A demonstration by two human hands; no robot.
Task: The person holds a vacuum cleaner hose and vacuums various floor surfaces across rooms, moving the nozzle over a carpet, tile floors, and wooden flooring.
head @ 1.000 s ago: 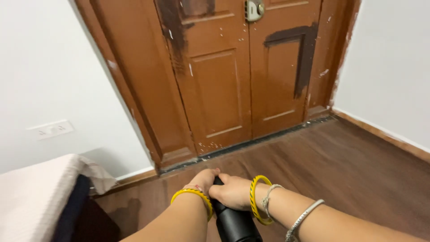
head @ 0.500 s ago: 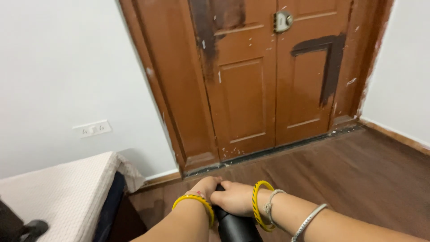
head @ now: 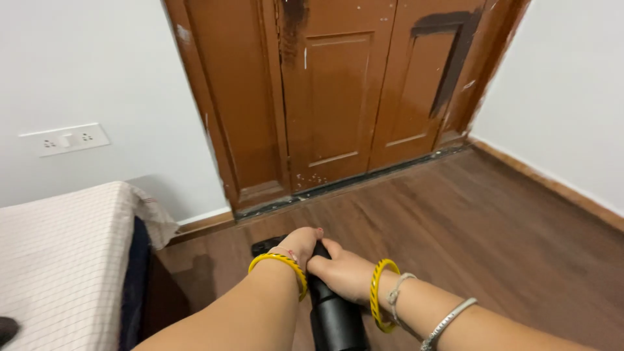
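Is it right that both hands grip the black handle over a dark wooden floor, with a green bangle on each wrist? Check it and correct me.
Not quite: the bangles are yellow, not green. The head view shows the left hand and right hand both in a grip on the black handle over the dark wooden floor, with a yellow bangle on each wrist.

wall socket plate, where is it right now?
Head view, far left: the white socket plate sits on the white wall, above the checked bed cover and left of the brown door frame.

Black vacuum (head: 337, 320), yellow bangles (head: 281, 261)
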